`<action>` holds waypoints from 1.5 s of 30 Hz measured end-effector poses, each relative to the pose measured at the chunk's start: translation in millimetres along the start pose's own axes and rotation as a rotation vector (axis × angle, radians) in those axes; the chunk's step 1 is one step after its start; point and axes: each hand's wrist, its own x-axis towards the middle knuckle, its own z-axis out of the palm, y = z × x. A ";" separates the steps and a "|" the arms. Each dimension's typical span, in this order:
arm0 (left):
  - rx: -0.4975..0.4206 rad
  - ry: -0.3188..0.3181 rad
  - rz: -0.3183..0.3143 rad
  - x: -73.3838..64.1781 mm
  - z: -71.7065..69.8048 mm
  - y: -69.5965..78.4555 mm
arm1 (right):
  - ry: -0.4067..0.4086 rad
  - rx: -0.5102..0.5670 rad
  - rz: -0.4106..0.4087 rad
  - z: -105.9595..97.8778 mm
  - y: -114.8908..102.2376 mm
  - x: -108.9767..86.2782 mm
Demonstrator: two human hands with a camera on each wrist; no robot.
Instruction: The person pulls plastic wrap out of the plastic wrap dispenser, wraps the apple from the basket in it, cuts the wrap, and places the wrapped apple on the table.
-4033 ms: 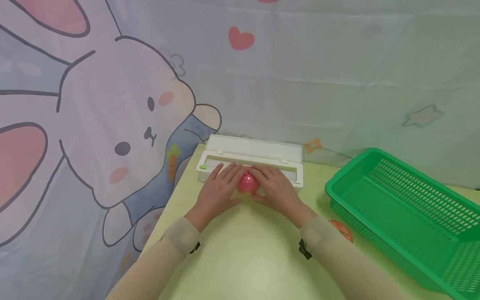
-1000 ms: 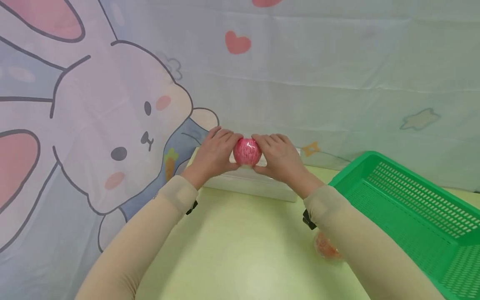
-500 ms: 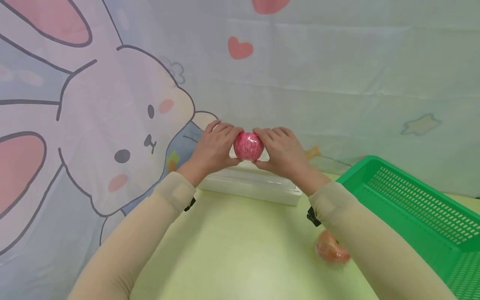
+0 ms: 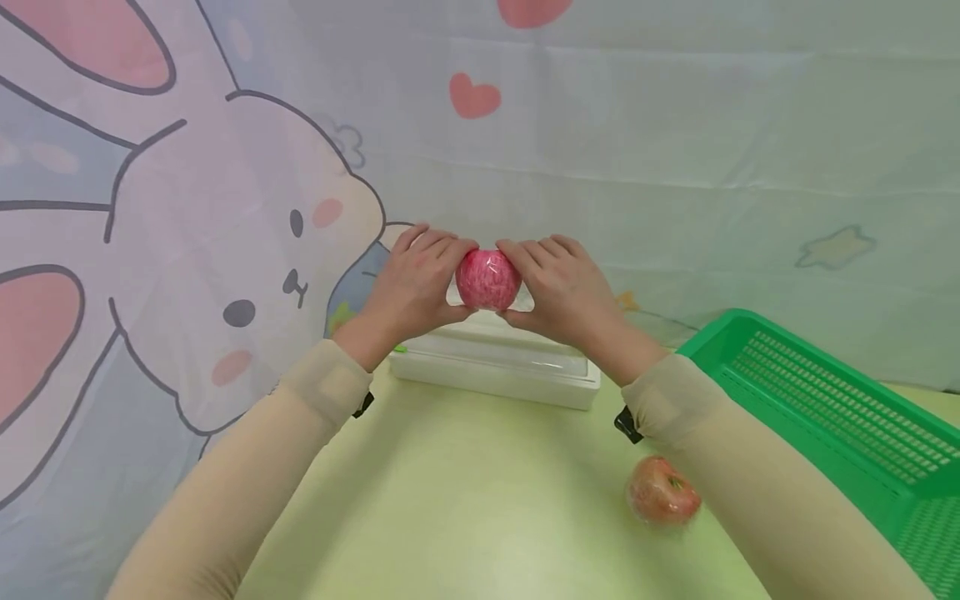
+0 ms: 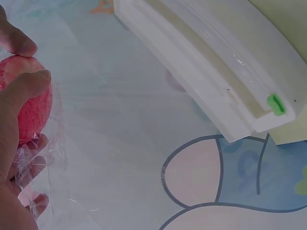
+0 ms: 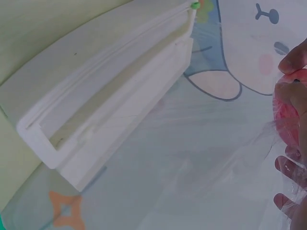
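A pink-red apple (image 4: 488, 279) wrapped in clear film is held up in the air between both hands, above the white cling-film dispenser box (image 4: 495, 362). My left hand (image 4: 417, 282) grips its left side and my right hand (image 4: 557, 287) grips its right side, fingers curled over the top. In the left wrist view the apple (image 5: 29, 103) shows at the left edge with loose clear film (image 5: 36, 165) trailing below it. In the right wrist view the apple (image 6: 289, 115) sits at the right edge, film (image 6: 268, 163) hanging from it, the dispenser (image 6: 110, 100) below.
A second wrapped apple (image 4: 663, 492) lies on the pale green table (image 4: 465, 517) under my right forearm. A green slotted basket (image 4: 832, 400) stands at the right. A rabbit-print cloth (image 4: 225, 208) hangs behind and left of the table.
Four seconds ago the apple lay on the table in front of the dispenser under both hands; both hands have since lifted it above the box, rising slightly in the last second.
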 end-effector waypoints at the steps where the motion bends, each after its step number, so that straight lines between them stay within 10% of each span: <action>1: -0.001 0.009 0.000 -0.3 -1.6 -0.6 | 0.009 -0.004 -0.007 -1.5 -0.6 1.1; 45: 0.037 0.247 0.074 -8.2 -64.3 -2.1 | 0.089 -0.082 -0.112 -63.9 -15.4 31.7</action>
